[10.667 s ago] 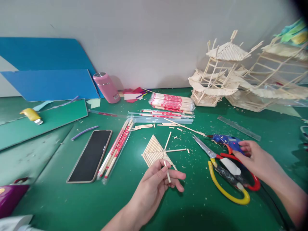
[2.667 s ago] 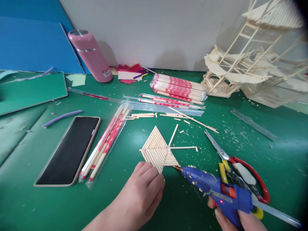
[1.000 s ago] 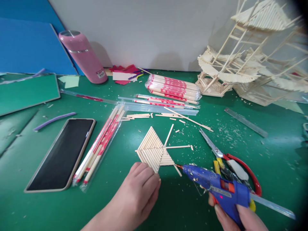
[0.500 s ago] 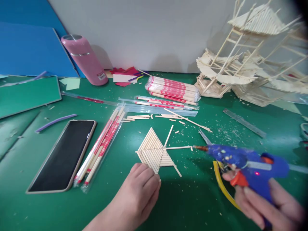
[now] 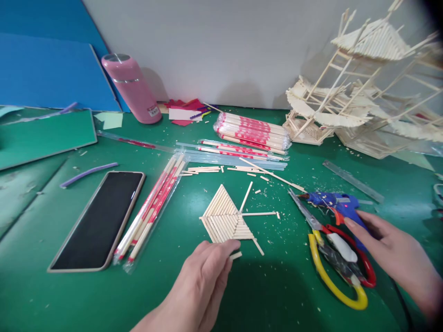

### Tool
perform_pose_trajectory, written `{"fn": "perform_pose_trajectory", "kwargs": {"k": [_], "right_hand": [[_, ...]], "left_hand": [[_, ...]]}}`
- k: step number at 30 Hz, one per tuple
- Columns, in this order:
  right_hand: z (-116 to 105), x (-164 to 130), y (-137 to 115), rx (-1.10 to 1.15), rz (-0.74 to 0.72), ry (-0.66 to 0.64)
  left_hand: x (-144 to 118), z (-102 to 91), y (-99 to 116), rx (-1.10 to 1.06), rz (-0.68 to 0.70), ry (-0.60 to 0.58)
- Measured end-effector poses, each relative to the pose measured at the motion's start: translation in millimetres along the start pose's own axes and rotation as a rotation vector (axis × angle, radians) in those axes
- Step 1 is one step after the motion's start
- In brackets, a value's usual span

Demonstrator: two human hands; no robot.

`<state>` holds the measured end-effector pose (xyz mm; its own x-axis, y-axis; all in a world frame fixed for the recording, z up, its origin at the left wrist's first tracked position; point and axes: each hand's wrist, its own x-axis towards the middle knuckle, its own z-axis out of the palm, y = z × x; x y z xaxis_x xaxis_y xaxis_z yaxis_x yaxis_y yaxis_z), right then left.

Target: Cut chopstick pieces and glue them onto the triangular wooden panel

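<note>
Stick panel (image 5: 224, 216): pale wooden sticks glued side by side into a flat kite-like shape, rows meeting along a centre seam, lying flat on green mat (image 5: 270, 295) near the middle of the view. Loose short stick (image 5: 236, 255) at its 6 o'clock edge, just under the fingertips. Left hand (image 5: 204, 281) at 6 o'clock of the panel, fingers loosely curled and pointed down, tips touching the panel's near edge and the short stick; no clear pinch to be made out. Right hand (image 5: 398, 256) well off at 3 o'clock, open, fingers stretched flat, fingertips on the rear of blue glue gun (image 5: 334, 203), which lies on the mat, nozzle pointing toward 9 o'clock. Scissors (image 5: 337, 251) with red and yellow handles just beside the gun, at its 6 o'clock. Containers: clear plastic sleeve (image 5: 254, 131) at 12 o'clock of the panel, packed with red-printed chopsticks; a second thin sleeve (image 5: 152, 214) at 9 o'clock, holding a few more. Pink flask (image 5: 131, 90) leaning against the wall at 11 o'clock, lid on, contents hidden. Phone (image 5: 98, 221) face up farther toward 9 o'clock.
</note>
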<state>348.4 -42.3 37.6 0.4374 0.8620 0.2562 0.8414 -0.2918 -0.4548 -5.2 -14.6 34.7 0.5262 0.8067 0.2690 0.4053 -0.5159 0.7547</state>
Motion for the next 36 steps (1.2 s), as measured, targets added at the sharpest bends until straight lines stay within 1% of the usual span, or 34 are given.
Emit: {"fn": "perform_pose_trajectory", "kwargs": {"k": [2, 3, 4, 5, 7, 8, 10, 12, 14, 16, 18, 20, 21, 23, 25, 26, 27, 28, 31, 33, 36], "right_hand": [[-2, -9, -16, -0.095, -0.033, 0.06], [-1, -15, -29, -0.108, -0.095, 0.121], [1, -23, -45, -0.067, -0.201, 0.203], [4, -31, -64, -0.013, -0.343, 0.164], [14, -49, -102, 0.162, -0.677, -0.115], [21, -56, -120, 0.245, -0.772, -0.2], [36, -68, -145, 0.348, -0.783, -0.252], [48, -73, -156, 0.361, -0.798, -0.224], [55, -74, -157, 0.354, -0.797, -0.213], [58, -72, -154, 0.352, -0.781, -0.223], [58, -70, -151, 0.361, -0.777, -0.251], [58, -68, -148, 0.381, -0.777, -0.282], [58, -67, -146, 0.39, -0.771, -0.296], [59, -66, -140, 0.373, -0.734, -0.308], [62, -64, -133, 0.321, -0.686, -0.322], [63, -63, -130, 0.294, -0.671, -0.33], [64, -62, -127, 0.274, -0.663, -0.339], [66, -62, -125, 0.261, -0.662, -0.345], [68, -60, -123, 0.232, -0.66, -0.344], [68, -60, -124, 0.209, -0.657, -0.353], [68, -59, -126, 0.195, -0.667, -0.369]], "left_hand": [[-4, 0.4, 3, -0.065, -0.075, -0.004], [-5, 0.9, 3, -0.103, -0.108, -0.013], [-7, 1.5, 3, -0.143, -0.136, -0.03], [-9, 2.2, 3, -0.181, -0.16, -0.054], [-12, 3.2, 0, -0.253, -0.193, -0.128], [-12, 3.5, -1, -0.283, -0.201, -0.167], [-12, 3.6, -3, -0.328, -0.202, -0.227], [-11, 2.9, -4, -0.354, -0.209, -0.251], [-8, 1.4, -3, -0.36, -0.231, -0.266], [-6, -0.2, -1, -0.35, -0.242, -0.281], [-4, -1.0, 0, -0.343, -0.214, -0.297], [-3, -0.4, -1, -0.349, -0.173, -0.284], [-2, 0.4, -2, -0.348, -0.16, -0.257], [-1, 2.3, -6, -0.314, -0.142, -0.148], [1, 4.1, -11, -0.198, -0.122, 0.003], [2, 4.9, -13, -0.12, -0.103, 0.057], [3, 5.6, -15, -0.039, -0.089, 0.083], [5, 6.3, -16, 0.039, -0.081, 0.082], [8, 8.1, -18, 0.192, -0.08, -0.005], [8, 9.1, -18, 0.234, -0.095, -0.053], [8, 9.9, -18, 0.246, -0.117, -0.09]]}}
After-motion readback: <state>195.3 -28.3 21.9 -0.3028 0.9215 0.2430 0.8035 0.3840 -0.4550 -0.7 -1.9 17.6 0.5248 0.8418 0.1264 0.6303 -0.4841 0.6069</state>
